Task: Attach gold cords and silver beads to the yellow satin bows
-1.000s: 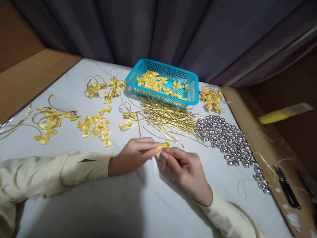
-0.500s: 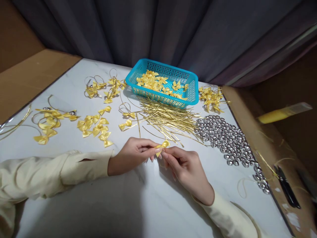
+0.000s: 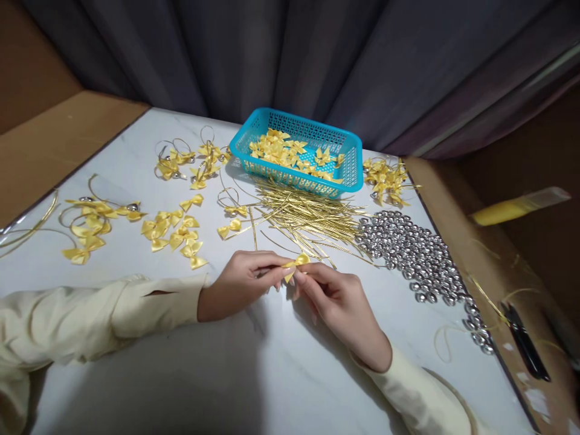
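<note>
A yellow ribbon bow (image 3: 301, 260) is held up just above the white table, between the fingertips of both hands. My left hand (image 3: 247, 279) is closed, pinching the bow's left side between thumb and finger. From the right, my right hand (image 3: 338, 299) pinches close against the bow's lower right side; whether a thin cord lies in its fingertips is hidden. Just beyond the hands lies a heap of gold cords (image 3: 308, 217). Single yellow bows (image 3: 190, 248) lie to the left of that heap.
A blue plastic basket (image 3: 356, 169) with yellow bows stands at the back. Silver bells or beads (image 3: 412, 254) spread along the right. Bows with looped cords (image 3: 90, 223) lie at left, another pile (image 3: 387, 181) at back right. Black-handled cutters (image 3: 528, 347) rest beyond the right edge.
My right hand has shifted slightly left and up, its fingertips closer to the bow and to the left fingertips. The left hand has hardly moved.
</note>
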Demonstrator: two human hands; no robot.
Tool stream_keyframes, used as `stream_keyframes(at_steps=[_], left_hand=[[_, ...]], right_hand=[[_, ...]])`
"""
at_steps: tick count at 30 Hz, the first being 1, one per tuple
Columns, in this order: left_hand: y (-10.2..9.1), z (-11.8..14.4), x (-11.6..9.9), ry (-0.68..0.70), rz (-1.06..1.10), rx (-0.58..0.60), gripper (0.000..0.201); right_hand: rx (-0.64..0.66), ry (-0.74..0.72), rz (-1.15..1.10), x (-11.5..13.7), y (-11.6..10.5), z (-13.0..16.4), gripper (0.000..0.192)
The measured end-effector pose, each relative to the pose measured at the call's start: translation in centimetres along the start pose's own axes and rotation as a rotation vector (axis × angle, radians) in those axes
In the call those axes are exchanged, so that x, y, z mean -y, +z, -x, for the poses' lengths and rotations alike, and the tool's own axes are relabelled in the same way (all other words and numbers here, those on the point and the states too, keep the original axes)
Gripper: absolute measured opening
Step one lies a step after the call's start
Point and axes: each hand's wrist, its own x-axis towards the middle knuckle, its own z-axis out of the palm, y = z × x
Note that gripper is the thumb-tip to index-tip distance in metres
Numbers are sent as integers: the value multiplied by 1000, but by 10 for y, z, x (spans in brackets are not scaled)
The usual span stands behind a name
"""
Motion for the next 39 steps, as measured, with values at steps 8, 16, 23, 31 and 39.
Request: stream_keyframes(at_steps=[8,16,23,31,39], left_hand=[[-2,-3,1,-145,75,-48,18],[-4,-4,-3,-72,12,0,18],[-3,-2,7,77,-80,104,22],[-1,-2,2,-61,81,8,21],[3,1,8,182,-171,56,27]], right_hand=[[55,-108,210,-2,-5,-1,26],[-3,-185,288,-4,-3,3,23],[-49,-243,297,-3,1,4,21],[-317,-708,931,-15,-2,2,23],[-271,-759,1211,-14,5,4,22]])
